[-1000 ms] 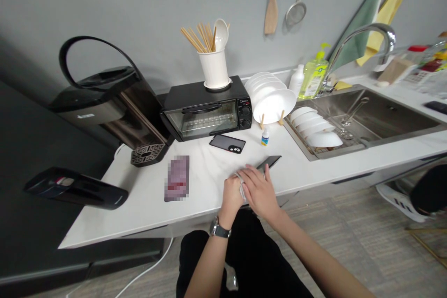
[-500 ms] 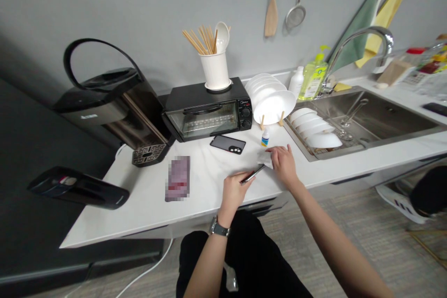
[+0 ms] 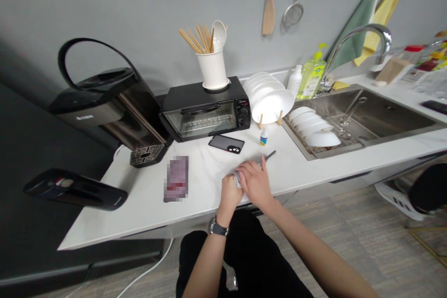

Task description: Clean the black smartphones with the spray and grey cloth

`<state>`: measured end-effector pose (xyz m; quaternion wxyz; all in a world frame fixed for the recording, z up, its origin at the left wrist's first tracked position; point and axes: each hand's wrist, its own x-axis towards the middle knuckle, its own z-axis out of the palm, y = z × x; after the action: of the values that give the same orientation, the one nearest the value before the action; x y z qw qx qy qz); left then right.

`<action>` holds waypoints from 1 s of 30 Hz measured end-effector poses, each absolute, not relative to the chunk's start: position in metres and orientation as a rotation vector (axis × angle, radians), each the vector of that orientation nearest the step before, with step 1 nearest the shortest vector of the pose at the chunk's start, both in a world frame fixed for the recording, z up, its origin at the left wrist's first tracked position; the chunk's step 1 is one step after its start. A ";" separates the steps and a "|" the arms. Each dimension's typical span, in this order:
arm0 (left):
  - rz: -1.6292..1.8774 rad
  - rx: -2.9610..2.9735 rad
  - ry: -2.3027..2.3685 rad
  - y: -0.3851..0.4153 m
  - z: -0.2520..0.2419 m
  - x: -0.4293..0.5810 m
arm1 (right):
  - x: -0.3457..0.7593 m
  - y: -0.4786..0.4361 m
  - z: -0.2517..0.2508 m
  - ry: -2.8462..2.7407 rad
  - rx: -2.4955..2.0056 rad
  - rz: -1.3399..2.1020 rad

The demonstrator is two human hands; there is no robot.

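My left hand (image 3: 231,195), with a watch on the wrist, is closed round a slim dark object (image 3: 270,154) seen nearly edge-on. Its far end sticks out beyond my right hand; its kind cannot be made out. Bent over it, my right hand (image 3: 256,184) touches my left hand and presses a crumpled white wipe (image 3: 237,178), mostly hidden under the fingers. A small white bottle (image 3: 263,137) with a blue and yellow label stands just beyond. Left of that lies a black-rimmed phone case (image 3: 226,144). Farther left is a purplish, pixelated rectangle (image 3: 176,179).
A black toaster oven (image 3: 206,118) carries a white utensil holder (image 3: 212,70). White plates (image 3: 272,104) stand in a rack beside the sink (image 3: 387,116). On the left are a dark dispenser (image 3: 115,107) and a dark flask (image 3: 75,188) lying down. The counter's front edge is close to me.
My right hand has come left and nearer, bringing the wipe along the slim object to my left hand. The object's far end now shows beyond my right hand. My left hand has barely moved.
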<state>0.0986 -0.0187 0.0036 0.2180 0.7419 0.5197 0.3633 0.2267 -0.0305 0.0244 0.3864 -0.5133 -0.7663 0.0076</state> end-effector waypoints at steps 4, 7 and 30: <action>1.006 2.039 1.438 -0.019 0.001 0.096 | 0.210 -0.036 0.024 -2.011 -1.264 0.017; 0.998 2.010 1.459 -0.018 0.002 0.098 | 0.226 -0.026 0.023 -2.038 -1.269 -0.011; 0.986 2.089 1.466 -0.018 0.003 0.098 | 0.200 -0.040 0.029 -1.918 -1.325 0.085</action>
<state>0.0984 -0.0178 0.0032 0.2013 0.7480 0.5248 0.3530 0.1997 -0.0399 0.0291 0.3935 -0.5223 -0.7558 0.0336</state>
